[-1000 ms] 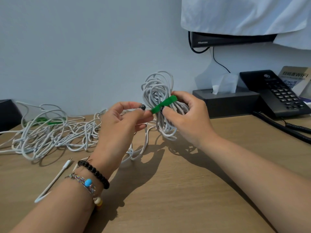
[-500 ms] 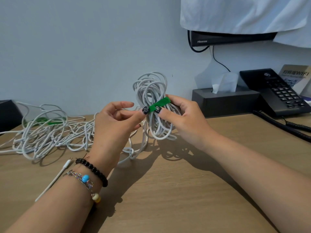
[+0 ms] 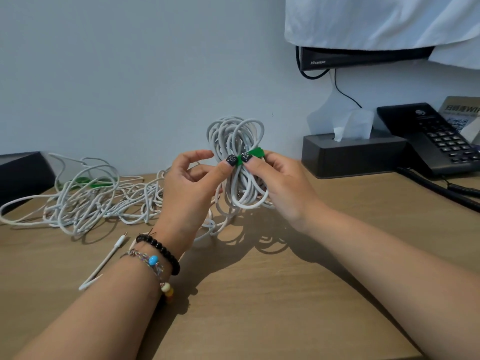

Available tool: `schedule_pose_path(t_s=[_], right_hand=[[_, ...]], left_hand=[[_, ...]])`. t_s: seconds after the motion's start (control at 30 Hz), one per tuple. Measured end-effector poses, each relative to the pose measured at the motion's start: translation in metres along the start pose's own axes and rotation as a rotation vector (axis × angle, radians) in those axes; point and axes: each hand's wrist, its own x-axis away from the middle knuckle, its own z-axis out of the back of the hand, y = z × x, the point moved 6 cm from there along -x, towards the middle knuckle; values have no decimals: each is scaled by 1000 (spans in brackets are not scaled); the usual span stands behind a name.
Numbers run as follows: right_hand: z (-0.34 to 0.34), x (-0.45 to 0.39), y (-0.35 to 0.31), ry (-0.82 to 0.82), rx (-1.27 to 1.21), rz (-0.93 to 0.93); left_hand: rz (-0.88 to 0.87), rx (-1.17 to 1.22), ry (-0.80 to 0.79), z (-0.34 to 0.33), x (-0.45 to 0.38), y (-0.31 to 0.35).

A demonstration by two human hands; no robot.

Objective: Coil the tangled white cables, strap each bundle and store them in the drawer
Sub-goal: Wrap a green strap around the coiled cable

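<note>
A coiled white cable bundle is held upright above the wooden desk, cinched at its waist by a green strap. My right hand grips the bundle at the strap, thumb pressing on the green band. My left hand pinches the strap's other side with its thumb, the index finger raised. Both thumbnails meet on the strap. A tangled heap of white cable lies on the desk to the left, with another green strap in it. No drawer is in view.
A loose cable end with a plug lies by my left wrist. A dark tissue box and a black desk phone with its coiled cord stand at the right. A dark box sits far left.
Both hands and the bundle have shifted slightly left. The strap's free end, earlier sticking out, is now wrapped flat round the coil under both thumbs.
</note>
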Motion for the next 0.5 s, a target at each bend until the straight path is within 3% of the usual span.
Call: schedule_pose_path(t_s=[0.2, 0.5], right_hand=[[-7, 9, -7, 80, 13, 11], [-23, 50, -27, 119, -28, -32]], left_hand=[[-87, -45, 63, 4, 12, 8], [-40, -111, 48, 24, 58, 36]])
